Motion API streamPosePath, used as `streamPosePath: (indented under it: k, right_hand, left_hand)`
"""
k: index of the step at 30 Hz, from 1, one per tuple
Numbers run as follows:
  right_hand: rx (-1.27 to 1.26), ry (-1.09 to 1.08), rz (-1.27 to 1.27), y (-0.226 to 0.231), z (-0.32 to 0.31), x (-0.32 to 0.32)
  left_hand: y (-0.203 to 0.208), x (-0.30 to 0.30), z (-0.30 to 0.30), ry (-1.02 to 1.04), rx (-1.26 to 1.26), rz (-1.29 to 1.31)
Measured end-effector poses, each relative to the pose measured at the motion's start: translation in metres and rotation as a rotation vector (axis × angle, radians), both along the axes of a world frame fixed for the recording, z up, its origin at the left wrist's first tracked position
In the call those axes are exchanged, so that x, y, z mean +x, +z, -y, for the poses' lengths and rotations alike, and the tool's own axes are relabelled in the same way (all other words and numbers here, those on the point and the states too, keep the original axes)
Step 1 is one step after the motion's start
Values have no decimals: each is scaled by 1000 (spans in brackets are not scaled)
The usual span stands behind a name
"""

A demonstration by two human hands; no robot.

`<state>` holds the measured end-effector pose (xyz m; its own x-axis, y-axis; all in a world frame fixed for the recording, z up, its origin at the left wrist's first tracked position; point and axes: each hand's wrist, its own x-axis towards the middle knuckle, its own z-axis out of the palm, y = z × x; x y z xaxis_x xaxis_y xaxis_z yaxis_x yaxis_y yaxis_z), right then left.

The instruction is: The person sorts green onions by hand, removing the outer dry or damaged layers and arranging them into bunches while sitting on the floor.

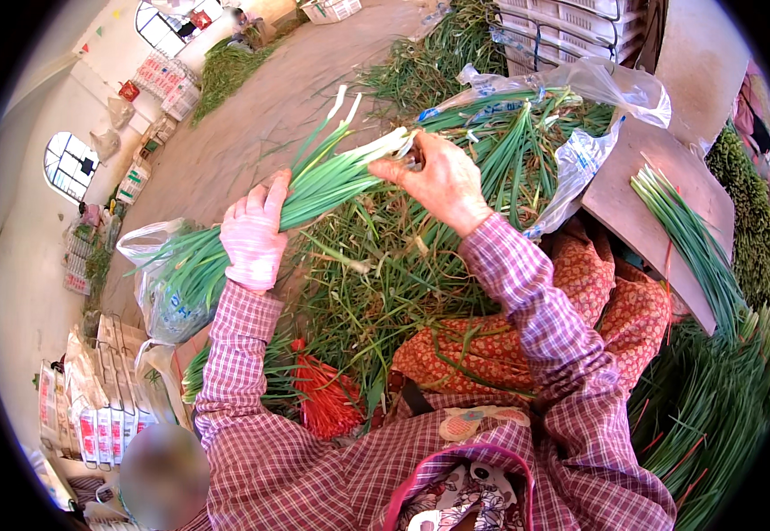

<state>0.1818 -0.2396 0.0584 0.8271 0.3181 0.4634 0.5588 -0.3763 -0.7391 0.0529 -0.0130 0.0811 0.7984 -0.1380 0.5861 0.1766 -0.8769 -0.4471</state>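
Observation:
A bunch of green onions stretches across the middle of the view, white ends toward the right and green tops toward the left. My left hand, in a thin pale covering, is closed around the green part. At the white ends, my right hand grips with thumb and fingers; some of its fingertips are hidden. A couple of stalks stick up apart from the bunch. Just beyond my right hand, an open clear plastic bag holds more green onions.
Loose green trimmings pile up below my hands. Red ties lie near my left forearm. At right, a board carries a bunch of green onions, with a larger heap below. Stacked crates stand beyond the bag.

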Motion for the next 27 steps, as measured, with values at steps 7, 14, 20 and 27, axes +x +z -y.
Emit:
streamPosePath:
  k: [7, 14, 20, 27]
  right_hand:
    - [281, 169, -254, -24, 2, 10]
    - [118, -169, 61, -44, 87, 48]
    - [-437, -78, 227, -51, 119, 34]
    - [57, 127, 342, 4, 30, -8]
  left_hand:
    - [0, 4, 4, -25, -52, -12]
    - [-9, -15, -40, 151, -185, -33]
    - [-3, -31, -66, 174, -129, 53]
    - [-3, -9, -29, 68, -36, 102]
